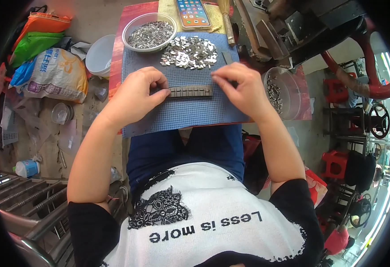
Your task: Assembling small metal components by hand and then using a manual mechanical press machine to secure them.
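A narrow metal bar with slots along its top (190,91) lies crosswise on a blue textured mat (155,118). My left hand (141,91) is closed at the bar's left end, thumb and forefinger against it. Beyond the bar's right end, my right hand (243,86) pinches thumb and forefinger together just above the mat; anything between those fingertips is too small to tell. Farther back, a loose pile of small flat silvery metal pieces (189,52) is spread on the mat. To its left stands a round clear plastic tub (126,33) full of small metal pins (151,35).
A phone (192,13) with a lit screen lies at the back on yellow cloth, beside a brush (227,22). Right of the mat sits a clear tub (293,95) with metal bits. A dark machine (302,31) rises at the back right; a white bucket (100,60) stands left.
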The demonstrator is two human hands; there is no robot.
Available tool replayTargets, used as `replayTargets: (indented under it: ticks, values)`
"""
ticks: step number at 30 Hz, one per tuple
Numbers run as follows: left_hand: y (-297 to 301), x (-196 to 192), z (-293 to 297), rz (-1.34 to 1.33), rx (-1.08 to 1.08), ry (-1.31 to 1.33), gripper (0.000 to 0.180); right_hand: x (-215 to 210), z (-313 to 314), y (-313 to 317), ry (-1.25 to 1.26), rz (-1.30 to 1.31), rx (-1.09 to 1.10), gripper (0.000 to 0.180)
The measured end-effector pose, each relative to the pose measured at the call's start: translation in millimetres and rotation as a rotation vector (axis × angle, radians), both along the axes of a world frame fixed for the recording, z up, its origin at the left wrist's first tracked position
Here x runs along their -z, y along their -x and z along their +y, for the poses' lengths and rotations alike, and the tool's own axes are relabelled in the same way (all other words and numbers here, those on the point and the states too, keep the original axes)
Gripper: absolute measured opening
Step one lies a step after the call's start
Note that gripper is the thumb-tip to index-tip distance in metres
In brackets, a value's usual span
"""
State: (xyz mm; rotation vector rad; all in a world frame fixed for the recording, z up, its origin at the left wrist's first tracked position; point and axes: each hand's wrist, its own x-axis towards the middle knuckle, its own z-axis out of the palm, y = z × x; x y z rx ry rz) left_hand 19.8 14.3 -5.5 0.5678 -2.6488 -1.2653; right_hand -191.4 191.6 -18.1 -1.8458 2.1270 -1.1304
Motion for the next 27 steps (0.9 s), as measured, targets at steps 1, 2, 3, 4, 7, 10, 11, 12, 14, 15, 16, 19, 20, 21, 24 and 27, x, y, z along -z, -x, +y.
replayTargets:
  ticks: [1,2,3,4,7,10,11,12,14,15,16,19,20,21,24,27]
  values:
    - [1,-1,0,0.002,0.0,0.0,0.01,1,-6,4,0.0,0.002,0.0,0.012]
    - [1,-3,0,-0.021,-0.007,-0.003,0.01,2,-13,7,-0.008,0.039,0.036,0.011]
    - [2,-5,0,-0.045,-0.015,-0.006,0.01,2,-18,10,-0.015,0.076,0.072,0.011]
    - [3,-6,0,-0.044,-0.013,-0.004,0.01,5,-21,15,-0.059,0.085,0.059,0.012]
    - [11,-4,-4,-0.072,-0.059,-0.106,0.011,3,-27,18,-0.137,0.089,0.07,0.011]
    - [36,6,5,0.25,-0.046,0.147,0.017,14,-32,19,0.008,0.22,0.029,0.012]
    - [47,10,8,0.261,-0.055,0.188,0.016,14,-32,17,0.006,0.221,0.024,0.012]
    - [57,11,12,0.273,-0.061,0.229,0.016,10,-30,14,0.001,0.152,0.039,0.012]
    - [72,13,15,0.247,-0.064,0.288,0.014,2,-22,7,-0.009,0.085,0.057,0.012]
    - [77,18,15,0.248,-0.058,0.377,0.013,-2,-18,2,-0.012,0.036,0.013,0.012]
    - [80,21,16,0.247,-0.054,0.466,0.011,-5,-14,-3,-0.014,-0.014,-0.032,0.011]
    - [86,23,17,0.205,-0.033,0.441,0.011,-5,-8,-18,-0.008,-0.035,-0.129,0.011]
    - [86,25,17,0.226,-0.035,0.451,0.012,-4,-7,-22,-0.003,-0.024,-0.151,0.012]
    - [85,25,17,0.225,-0.035,0.453,0.012,-3,-7,-24,-0.002,-0.025,-0.151,0.012]
    - [79,20,15,0.309,-0.012,0.468,0.014,0,-7,-26,-0.016,0.14,-0.17,0.013]
    - [60,11,14,0.358,-0.086,0.233,0.012,-1,-5,-29,0.007,0.251,-0.126,0.012]
